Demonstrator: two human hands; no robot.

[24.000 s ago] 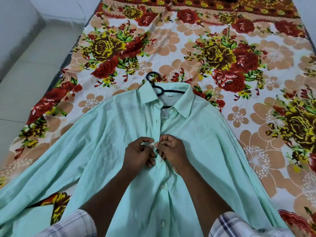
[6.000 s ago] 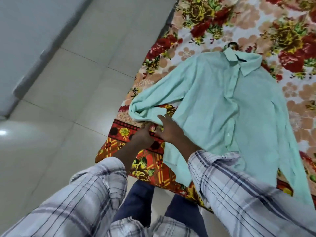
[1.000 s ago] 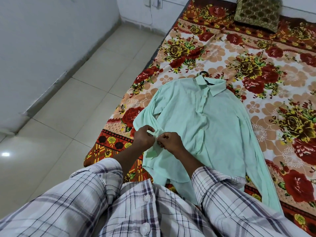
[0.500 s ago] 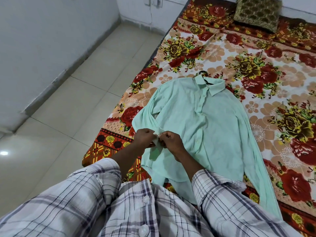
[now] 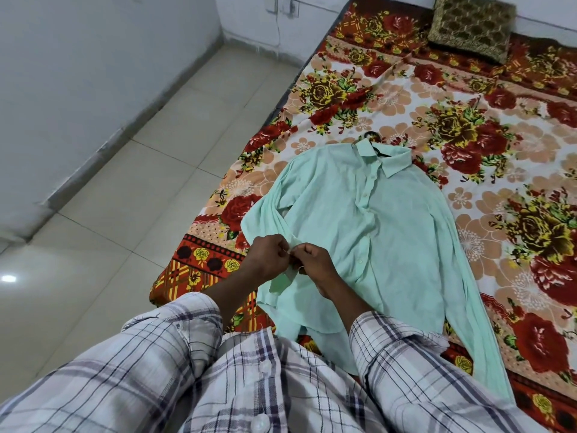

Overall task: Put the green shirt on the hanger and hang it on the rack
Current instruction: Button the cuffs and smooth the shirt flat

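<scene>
The mint-green shirt [image 5: 371, 232] lies flat and buttoned on the flowered bed, collar away from me. A black hanger sits inside it; only its hook [image 5: 372, 136] pokes out past the collar. The shirt's left sleeve is folded back across the body, and its cuff [image 5: 292, 245] is pinched between both hands. My left hand [image 5: 271, 257] and my right hand [image 5: 316, 264] are curled tight together on that cuff near the bed's near-left corner. The right sleeve runs straight down the right side. No rack is in view.
The bed carries a red, yellow and peach flowered sheet [image 5: 487, 126] with a brown patterned cushion [image 5: 471, 25] at its head. Pale floor tiles [image 5: 131, 189] and a grey wall lie to the left. My checked shirt fills the bottom of the view.
Over the last second both hands stayed together on the cuff, working it with small finger movements. The shirt and hanger have not shifted; the view barely moved.
</scene>
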